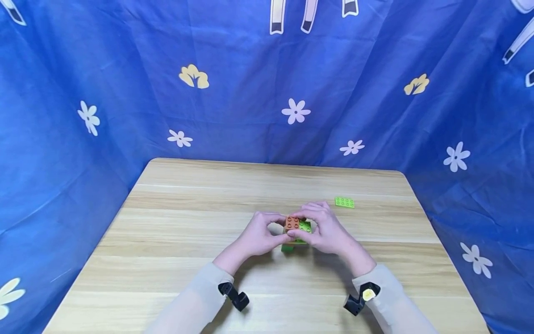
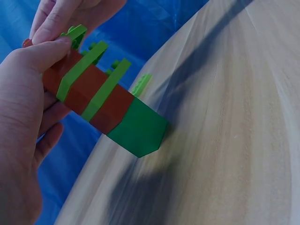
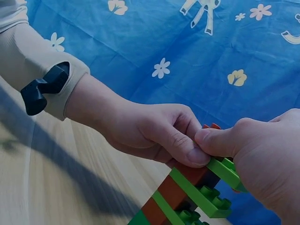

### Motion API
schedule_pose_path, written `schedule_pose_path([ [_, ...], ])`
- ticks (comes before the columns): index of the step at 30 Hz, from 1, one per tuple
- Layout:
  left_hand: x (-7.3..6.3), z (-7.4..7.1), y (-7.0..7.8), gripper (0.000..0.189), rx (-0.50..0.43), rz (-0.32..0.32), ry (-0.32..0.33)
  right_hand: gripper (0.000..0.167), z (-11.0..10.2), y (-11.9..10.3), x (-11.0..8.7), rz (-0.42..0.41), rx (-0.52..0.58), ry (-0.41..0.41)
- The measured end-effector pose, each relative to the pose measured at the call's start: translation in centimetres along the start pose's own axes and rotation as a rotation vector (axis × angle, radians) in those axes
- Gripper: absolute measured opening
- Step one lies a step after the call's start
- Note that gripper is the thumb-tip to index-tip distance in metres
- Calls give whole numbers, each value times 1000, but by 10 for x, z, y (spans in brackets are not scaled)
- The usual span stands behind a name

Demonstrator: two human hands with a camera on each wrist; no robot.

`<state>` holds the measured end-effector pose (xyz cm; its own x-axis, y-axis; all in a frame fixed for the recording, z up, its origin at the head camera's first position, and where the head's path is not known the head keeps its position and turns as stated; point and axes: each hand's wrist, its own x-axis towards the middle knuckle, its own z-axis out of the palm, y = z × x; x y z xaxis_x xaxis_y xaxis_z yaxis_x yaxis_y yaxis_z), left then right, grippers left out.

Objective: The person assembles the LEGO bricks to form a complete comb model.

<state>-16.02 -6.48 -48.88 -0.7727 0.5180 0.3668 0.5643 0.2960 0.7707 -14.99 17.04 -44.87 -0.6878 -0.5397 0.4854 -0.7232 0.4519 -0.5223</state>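
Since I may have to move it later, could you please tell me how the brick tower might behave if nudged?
The brick tower would probably tip rather than slide, being tall above one narrow dark green brick. It should feel fairly stiff, its bricks looking snugly stacked. It may tip toward the side where the light green plates jut out.

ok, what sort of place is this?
Probably a makeshift recording booth rather than a workshop, though the wider room is out of view. Blue flower-print cloth stands behind and beside a wood-grain table, and black wrist cameras sit on both sleeves.
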Motion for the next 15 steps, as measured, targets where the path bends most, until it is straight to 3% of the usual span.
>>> schedule_pose_path([
  [15,-1,0,-4,30,-76,25,-15,42,-7,-6,0,100,-3,-103],
])
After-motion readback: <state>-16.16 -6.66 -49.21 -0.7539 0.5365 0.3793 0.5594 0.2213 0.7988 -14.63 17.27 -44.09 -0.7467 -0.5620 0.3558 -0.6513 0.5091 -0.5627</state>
